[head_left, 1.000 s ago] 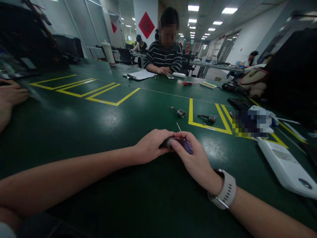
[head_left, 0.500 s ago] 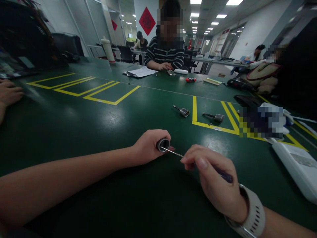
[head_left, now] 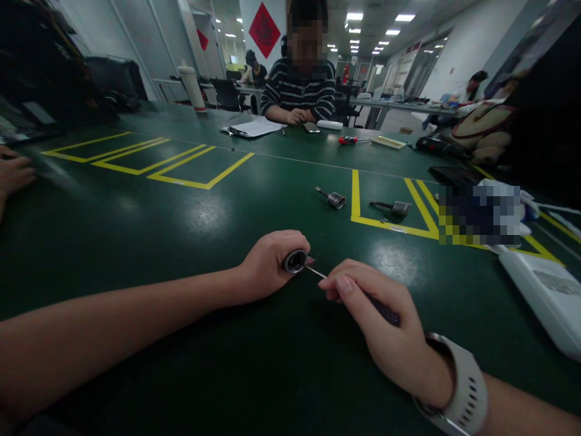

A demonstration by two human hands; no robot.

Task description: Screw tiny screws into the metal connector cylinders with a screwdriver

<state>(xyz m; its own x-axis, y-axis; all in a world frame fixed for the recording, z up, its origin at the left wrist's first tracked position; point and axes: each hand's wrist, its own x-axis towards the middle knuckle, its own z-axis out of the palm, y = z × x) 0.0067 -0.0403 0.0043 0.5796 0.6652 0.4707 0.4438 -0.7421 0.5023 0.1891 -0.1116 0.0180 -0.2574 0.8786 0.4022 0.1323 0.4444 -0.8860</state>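
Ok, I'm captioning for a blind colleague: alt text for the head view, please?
A person's left grip holds a hollow metal cylinder, open end showing; the right grip, a screwdriver pointed toward it. Beyond, two stemmed metal cups lie on a green table.

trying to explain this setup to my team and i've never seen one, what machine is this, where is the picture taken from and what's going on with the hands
There is no machine here: these are a person's own bare hands, seen from a camera on their head that looks forward and down.

The left hand holds a hollow metal cup, its opening showing. The right hand, with a watch on the wrist, grips a screwdriver; its shaft reaches toward the cup's rim, but I can't tell whether it touches.

On the green table lie two stemmed metal pieces, one left of the yellow tape and another inside its outline. Farther back are a red screwdriver and a clipboard with paper. Another person sits opposite.
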